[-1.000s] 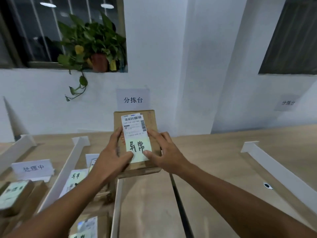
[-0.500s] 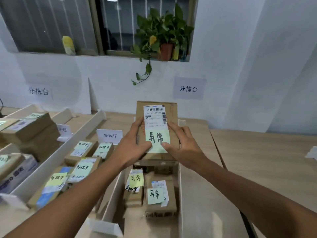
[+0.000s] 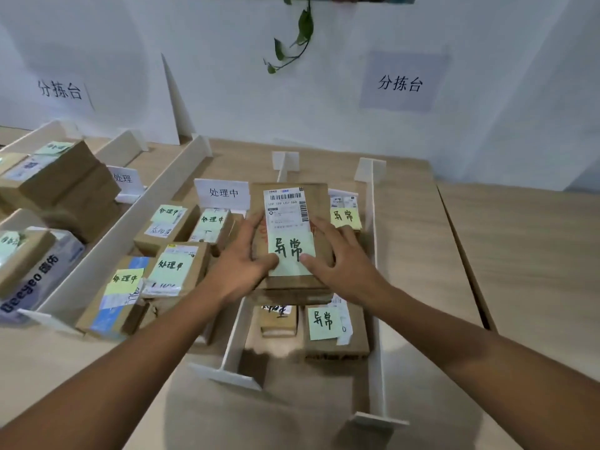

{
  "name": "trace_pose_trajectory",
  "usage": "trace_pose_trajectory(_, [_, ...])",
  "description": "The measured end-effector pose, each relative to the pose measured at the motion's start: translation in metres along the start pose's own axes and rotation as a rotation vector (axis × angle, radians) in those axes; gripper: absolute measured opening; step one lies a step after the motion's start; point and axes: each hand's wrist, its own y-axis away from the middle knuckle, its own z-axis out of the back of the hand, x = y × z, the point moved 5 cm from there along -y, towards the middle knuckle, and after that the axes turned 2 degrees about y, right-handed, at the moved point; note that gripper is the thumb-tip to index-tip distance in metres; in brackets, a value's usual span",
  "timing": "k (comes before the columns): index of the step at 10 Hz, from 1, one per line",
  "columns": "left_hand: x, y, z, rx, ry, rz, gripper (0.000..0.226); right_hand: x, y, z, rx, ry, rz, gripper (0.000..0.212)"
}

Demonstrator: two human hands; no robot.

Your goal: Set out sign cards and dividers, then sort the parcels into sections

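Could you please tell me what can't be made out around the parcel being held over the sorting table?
Head view only:
- Fine print on the shipping label: too small.
- Parcels under the held parcel: covered by it and both hands.
- Hanging plant: cut off by the top edge.

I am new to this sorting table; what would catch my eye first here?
First, the brown parcel at centre, held by the left hand and right hand, with a green 异常 note. It hangs over the 异常 section between two white dividers. To its left, the 处理中 sign card stands behind parcels with matching notes.
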Motion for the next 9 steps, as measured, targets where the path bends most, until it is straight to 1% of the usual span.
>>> trace_pose_trajectory(2, [0.065,-0.001,-0.027,0.157,0.031,0.03,0.085,-0.042,0.022,-0.049,0.021,0.029,-0.162,0.072])
trace_pose_trajectory(4, [0.11,-0.007,-0.046,0.243,0.056,0.072,0.081,-0.066,0.033,-0.08,0.057,0.036,-0.253,0.074])
trace_pose_trajectory(5, [0.119,-0.009,-0.052,0.239,0.041,0.092,0.079,-0.072,0.035,-0.09,0.056,0.015,-0.297,0.073])
trace_pose_trajectory(6, [0.125,-0.008,-0.06,0.222,0.016,0.107,0.079,-0.079,0.041,-0.099,0.083,0.072,-0.34,0.075])
trace_pose_trajectory(7, [0.13,-0.005,-0.064,0.206,-0.026,0.139,0.078,-0.08,0.041,-0.102,0.103,0.095,-0.346,0.076])
trace_pose_trajectory(8, [0.122,-0.003,-0.06,0.219,-0.152,0.1,0.083,-0.071,0.044,-0.097,0.164,0.164,-0.328,0.078])
trace_pose_trajectory(9, [0.088,-0.022,-0.052,0.213,-0.415,-0.009,0.09,-0.062,0.029,-0.07,0.182,0.309,-0.311,0.083])
